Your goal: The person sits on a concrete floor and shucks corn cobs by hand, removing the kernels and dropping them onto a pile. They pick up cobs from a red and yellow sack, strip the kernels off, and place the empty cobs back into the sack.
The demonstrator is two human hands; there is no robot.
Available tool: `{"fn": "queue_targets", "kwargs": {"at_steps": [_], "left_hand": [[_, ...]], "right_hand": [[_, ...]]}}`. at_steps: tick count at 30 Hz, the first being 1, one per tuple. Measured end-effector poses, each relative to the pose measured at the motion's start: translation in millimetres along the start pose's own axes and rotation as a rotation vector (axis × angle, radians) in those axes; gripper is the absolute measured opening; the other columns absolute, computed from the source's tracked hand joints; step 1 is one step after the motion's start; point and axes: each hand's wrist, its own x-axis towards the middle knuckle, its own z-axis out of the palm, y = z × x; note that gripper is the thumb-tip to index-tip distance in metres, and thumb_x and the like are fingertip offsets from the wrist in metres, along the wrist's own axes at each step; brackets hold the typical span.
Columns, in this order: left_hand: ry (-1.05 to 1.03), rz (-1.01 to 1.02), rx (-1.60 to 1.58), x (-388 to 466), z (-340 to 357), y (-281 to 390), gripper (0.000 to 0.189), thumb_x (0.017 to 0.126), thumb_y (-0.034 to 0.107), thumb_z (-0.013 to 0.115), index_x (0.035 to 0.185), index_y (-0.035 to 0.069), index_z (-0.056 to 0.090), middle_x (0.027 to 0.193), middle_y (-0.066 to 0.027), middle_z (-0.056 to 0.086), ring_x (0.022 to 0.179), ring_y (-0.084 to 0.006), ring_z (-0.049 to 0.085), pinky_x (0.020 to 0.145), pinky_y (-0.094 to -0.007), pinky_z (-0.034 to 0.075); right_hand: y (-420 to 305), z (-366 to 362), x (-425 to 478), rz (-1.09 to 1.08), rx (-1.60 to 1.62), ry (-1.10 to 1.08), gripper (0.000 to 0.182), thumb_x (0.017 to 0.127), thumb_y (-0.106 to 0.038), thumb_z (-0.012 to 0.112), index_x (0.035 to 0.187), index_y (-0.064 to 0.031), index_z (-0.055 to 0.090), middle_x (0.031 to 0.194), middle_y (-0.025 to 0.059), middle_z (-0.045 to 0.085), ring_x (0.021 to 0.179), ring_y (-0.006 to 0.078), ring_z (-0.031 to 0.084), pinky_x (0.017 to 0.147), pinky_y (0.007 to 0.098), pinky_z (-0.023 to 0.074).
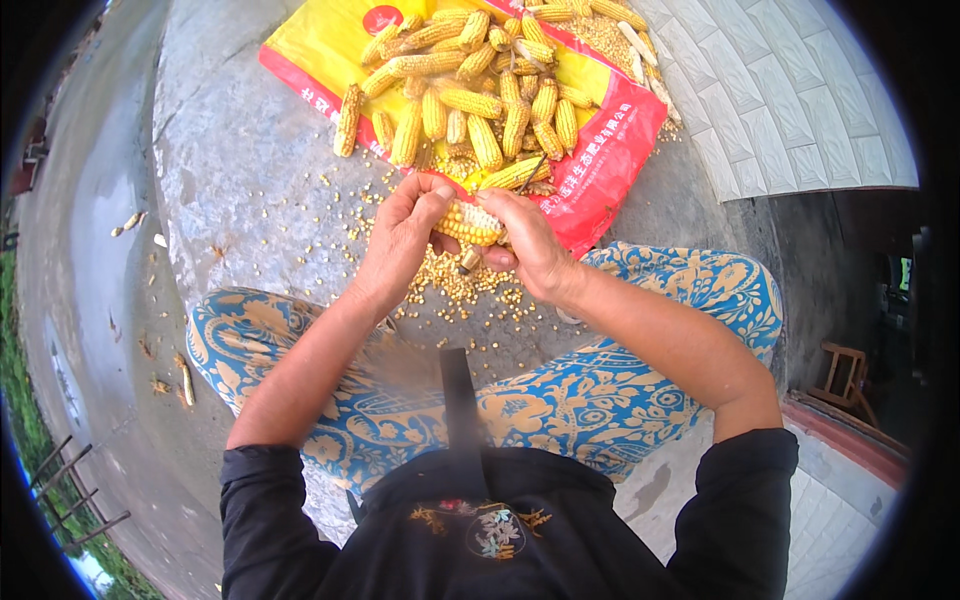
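Observation:
Between my two hands is a partly shelled ear of corn (471,225), its upper side bare and whitish, yellow kernels still set along the lower side. My left hand (409,225) grips its left end with the thumb on top. Around the right end my right hand (529,238) is closed, thumb pressed near the bare cob. Loose kernels (457,289) are scattered on the concrete below the hands. Just beyond them, a heap of dried corn ears (472,90) lies on a yellow and red plastic sack (607,172) that bears writing.
Shelled kernels (600,41) and whitish bare cobs (637,45) lie behind the sack, beside a tiled wall (780,82). Patterned trouser legs (675,300) frame the near floor on both sides. Cob pieces (186,379) are on the ground at left. A wooden frame (844,375) stands in a doorway at right.

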Motion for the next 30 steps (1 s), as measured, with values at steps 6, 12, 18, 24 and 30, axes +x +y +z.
{"fn": "queue_targets", "kwargs": {"at_steps": [6,12,18,24,30], "left_hand": [[0.036,-0.082,-0.271,8.0,-11.4,0.6,0.025,0.094,0.025,0.050,0.111,0.007,0.049,0.093,-0.0023,0.059,0.078,-0.0088,0.057,0.069,-0.0230,0.046],[-0.024,-0.019,0.185,-0.3,-4.8,5.1,0.047,0.082,0.021,0.069,0.120,0.003,0.047,0.101,-0.0078,0.057,0.093,-0.0156,0.056,0.082,-0.0300,0.045],[-0.005,-0.086,0.010,0.8,-6.6,1.4,0.050,0.084,0.020,0.067,0.125,0.003,0.044,0.113,-0.0093,0.056,0.108,-0.0177,0.053,0.095,-0.0325,0.040],[-0.011,-0.063,0.014,0.9,-1.8,-9.9,0.041,0.086,0.012,0.065,0.121,0.004,0.045,0.106,-0.0063,0.059,0.100,-0.0154,0.056,0.089,-0.0310,0.045],[0.041,0.055,0.277,14.6,-17.5,-20.0,0.039,0.087,0.019,0.063,0.120,0.003,0.047,0.102,-0.0057,0.060,0.084,-0.0125,0.060,0.069,-0.0249,0.052]], "right_hand": [[-3.7,1.5,3.7,-0.009,-0.064,-0.085,0.028,0.095,-0.038,0.048,0.099,-0.0113,0.051,0.081,-0.0008,0.054,0.060,0.0058,0.048,0.047,0.0186,0.0330],[-1.4,0.8,3.7,0.017,0.053,0.031,0.027,0.098,-0.034,0.043,0.111,-0.0114,0.047,0.098,0.0028,0.058,0.079,0.0138,0.061,0.060,0.0250,0.0441],[-1.2,5.0,5.1,-0.011,0.140,-0.068,0.025,0.098,-0.027,0.041,0.113,-0.0086,0.047,0.109,0.0053,0.057,0.096,0.0169,0.059,0.075,0.0322,0.0480],[2.8,0.7,11.5,-0.036,0.129,-0.101,0.027,0.096,-0.026,0.045,0.113,-0.0070,0.052,0.109,0.0050,0.056,0.099,0.0131,0.054,0.086,0.0336,0.0442],[-10.2,-0.1,11.1,-0.055,-0.417,-0.039,0.037,0.091,-0.035,0.053,0.114,-0.0056,0.052,0.103,0.0034,0.056,0.095,0.0102,0.053,0.078,0.0290,0.0459]]}}
